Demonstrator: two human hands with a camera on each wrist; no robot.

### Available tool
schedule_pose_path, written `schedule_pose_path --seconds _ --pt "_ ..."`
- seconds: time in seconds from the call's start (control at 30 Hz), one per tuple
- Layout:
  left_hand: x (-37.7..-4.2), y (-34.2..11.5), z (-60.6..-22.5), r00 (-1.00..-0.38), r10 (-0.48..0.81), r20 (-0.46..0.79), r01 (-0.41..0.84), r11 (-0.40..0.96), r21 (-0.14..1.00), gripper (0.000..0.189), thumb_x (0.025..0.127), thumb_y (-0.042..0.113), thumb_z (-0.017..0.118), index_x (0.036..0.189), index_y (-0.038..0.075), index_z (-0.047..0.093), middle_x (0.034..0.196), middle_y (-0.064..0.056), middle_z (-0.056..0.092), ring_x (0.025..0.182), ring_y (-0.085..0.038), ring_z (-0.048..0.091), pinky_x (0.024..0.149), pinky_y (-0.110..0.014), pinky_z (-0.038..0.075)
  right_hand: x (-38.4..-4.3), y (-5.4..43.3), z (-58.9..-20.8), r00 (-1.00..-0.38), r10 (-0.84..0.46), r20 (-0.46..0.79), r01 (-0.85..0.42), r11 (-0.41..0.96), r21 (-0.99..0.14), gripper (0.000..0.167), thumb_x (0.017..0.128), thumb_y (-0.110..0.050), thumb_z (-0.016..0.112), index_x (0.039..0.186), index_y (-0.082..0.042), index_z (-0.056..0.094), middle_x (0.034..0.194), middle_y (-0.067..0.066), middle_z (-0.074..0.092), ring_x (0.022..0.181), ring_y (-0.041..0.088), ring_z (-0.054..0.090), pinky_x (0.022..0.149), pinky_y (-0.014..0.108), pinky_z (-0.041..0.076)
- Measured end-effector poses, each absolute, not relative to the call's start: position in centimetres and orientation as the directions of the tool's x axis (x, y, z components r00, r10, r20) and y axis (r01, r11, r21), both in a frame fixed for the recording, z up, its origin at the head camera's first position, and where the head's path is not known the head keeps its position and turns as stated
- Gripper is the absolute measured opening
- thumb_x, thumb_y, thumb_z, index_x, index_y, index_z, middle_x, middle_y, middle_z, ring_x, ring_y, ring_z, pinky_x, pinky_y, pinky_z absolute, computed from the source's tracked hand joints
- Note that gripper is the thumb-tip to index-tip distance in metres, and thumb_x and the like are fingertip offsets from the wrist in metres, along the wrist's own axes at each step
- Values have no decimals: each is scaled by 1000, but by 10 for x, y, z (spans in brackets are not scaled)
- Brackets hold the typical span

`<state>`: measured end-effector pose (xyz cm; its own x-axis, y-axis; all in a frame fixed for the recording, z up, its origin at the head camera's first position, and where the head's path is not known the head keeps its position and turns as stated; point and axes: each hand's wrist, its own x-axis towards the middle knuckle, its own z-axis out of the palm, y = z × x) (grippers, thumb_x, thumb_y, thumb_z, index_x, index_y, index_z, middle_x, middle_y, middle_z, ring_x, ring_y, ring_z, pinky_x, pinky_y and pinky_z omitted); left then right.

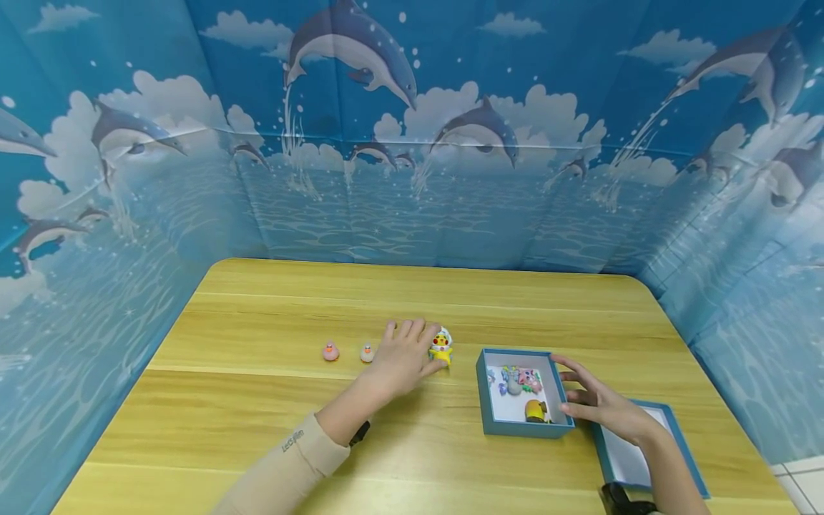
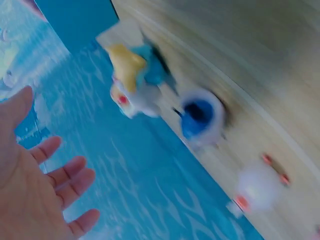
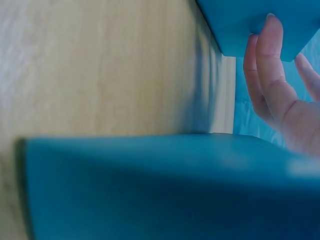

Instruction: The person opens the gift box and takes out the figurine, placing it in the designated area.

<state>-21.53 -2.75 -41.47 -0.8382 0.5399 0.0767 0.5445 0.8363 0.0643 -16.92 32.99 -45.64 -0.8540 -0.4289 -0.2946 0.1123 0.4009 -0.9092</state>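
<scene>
This is a small indoor nook closed in by dolphin-print curtains (image 1: 399, 214), which run from nine o'clock through twelve to three; whether it stands in a home, an office or a studio cannot be told. They hang close around one broad wood-grain surface (image 1: 212, 436) with rounded far corners, and at four o'clock pale tiles (image 1: 806, 478) with visible joints show beyond the cloth's lower edge.

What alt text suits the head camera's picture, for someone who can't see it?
A person's left hand is beside a white-hooded yellow toy figure, while the right hand touches an open, square blue box of colourful toys. A pink toy duck and a whitish one sit farther left on the yellow wooden table.
</scene>
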Motion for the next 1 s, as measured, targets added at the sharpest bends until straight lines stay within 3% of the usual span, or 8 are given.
schedule_pose_path --seconds 0.3,0.47,0.63,0.87,1.0 --pt "-207 21 -422 -734 674 86 676 737 0 61 90 57 38 139 21 33 134 -2 36 120 -18 36 102 -44 26 -170 330 -456 -849 -437 -298 115 398 -910 73 93 -11 52 147 -18 4 142 29 10 123 53 25 88 48 39" --pt "-199 45 -428 -677 728 110 727 684 -50 57 92 57 34 138 24 35 131 1 38 117 -15 37 102 -43 28 -169 330 -457 -851 -434 -296 116 395 -911 73 93 -11 52 147 -18 4 142 29 10 123 53 24 88 49 39" --pt "-193 66 -436 -643 758 108 755 651 -72 55 92 57 30 138 27 36 129 4 38 118 -13 36 103 -40 27 -170 330 -458 -850 -443 -285 103 390 -915 73 93 -11 51 147 -18 4 143 29 7 124 55 20 89 53 38" --pt "-185 90 -443 -603 797 41 790 603 -105 52 92 58 28 136 31 32 133 9 33 121 -11 31 105 -37 23 -171 332 -459 -842 -472 -261 75 376 -923 73 93 -9 50 147 -17 2 141 30 9 122 55 23 87 46 40" --pt "-183 100 -447 -591 806 6 803 590 -83 48 92 58 27 133 33 33 132 11 32 122 -8 30 107 -36 21 -169 330 -458 -848 -457 -268 83 384 -919 73 93 -11 51 147 -17 3 143 30 8 124 55 21 88 50 39"
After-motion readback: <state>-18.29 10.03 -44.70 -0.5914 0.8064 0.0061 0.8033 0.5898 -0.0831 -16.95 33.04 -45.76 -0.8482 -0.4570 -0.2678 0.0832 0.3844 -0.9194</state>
